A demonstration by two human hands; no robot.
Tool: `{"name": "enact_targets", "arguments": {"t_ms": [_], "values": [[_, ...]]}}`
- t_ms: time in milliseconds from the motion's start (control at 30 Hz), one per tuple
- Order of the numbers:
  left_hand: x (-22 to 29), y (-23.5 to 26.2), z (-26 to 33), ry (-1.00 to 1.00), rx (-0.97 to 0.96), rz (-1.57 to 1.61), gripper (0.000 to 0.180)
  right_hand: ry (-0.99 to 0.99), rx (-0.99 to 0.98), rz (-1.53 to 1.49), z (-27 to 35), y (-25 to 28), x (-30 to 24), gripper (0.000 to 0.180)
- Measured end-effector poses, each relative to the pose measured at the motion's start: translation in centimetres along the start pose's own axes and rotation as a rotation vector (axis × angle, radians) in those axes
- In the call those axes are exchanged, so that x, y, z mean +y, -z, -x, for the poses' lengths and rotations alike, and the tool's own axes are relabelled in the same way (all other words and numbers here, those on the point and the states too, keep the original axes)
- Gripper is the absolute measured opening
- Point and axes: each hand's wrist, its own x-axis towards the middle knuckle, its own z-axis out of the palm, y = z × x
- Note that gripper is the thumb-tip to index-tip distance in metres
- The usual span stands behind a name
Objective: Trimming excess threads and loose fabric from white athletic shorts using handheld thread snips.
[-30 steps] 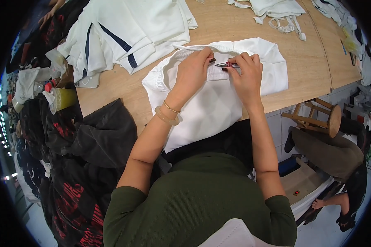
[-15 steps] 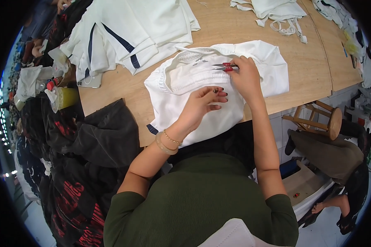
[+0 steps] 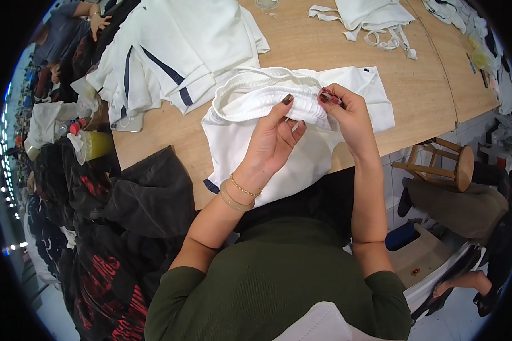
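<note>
White trousers or shorts [image 3: 279,165] with a gathered elastic waistband [image 3: 250,105] lie in front of me at the table's near edge. My left hand [image 3: 276,139] holds the near side of that waistband, thumb over its upper edge and fingers curled below. In my right hand [image 3: 350,113] are small red-handled thread snips [image 3: 331,98], tucked among the fingers; their blades are mostly hidden. The same hand is at the right end of the waistband, its fingertips against the cloth. A navy patch [image 3: 211,186] shows at the garment's lower left corner.
White garments with navy stripes [image 3: 182,51] are piled at far left, beside a phone [image 3: 128,123]. A yellow drink cup [image 3: 96,145] and dark clothes [image 3: 148,193] are at left. White pieces with ties [image 3: 375,17] lie far right; a wooden stool [image 3: 463,167] stands right. Another person's hand [image 3: 99,24] shows far left.
My left hand has moved up onto the waistband. The snips have turned back into my right hand, which has shifted slightly right. The waistband's near side is lifted.
</note>
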Motion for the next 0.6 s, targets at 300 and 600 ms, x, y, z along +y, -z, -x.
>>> {"name": "enact_targets", "arguments": {"t_ms": [300, 600], "values": [[0.7, -3.3, 1.1, -0.194, 0.095, -0.229, 0.019, 0.612, 0.243, 0.274, 0.9, -1.9, -2.1, 0.02], [-0.1, -4.4, 1.0, -0.186, 0.169, -0.273, 0.015, 0.451, 0.374, 0.079, -0.2, -3.1, 0.3, 0.013]]}}
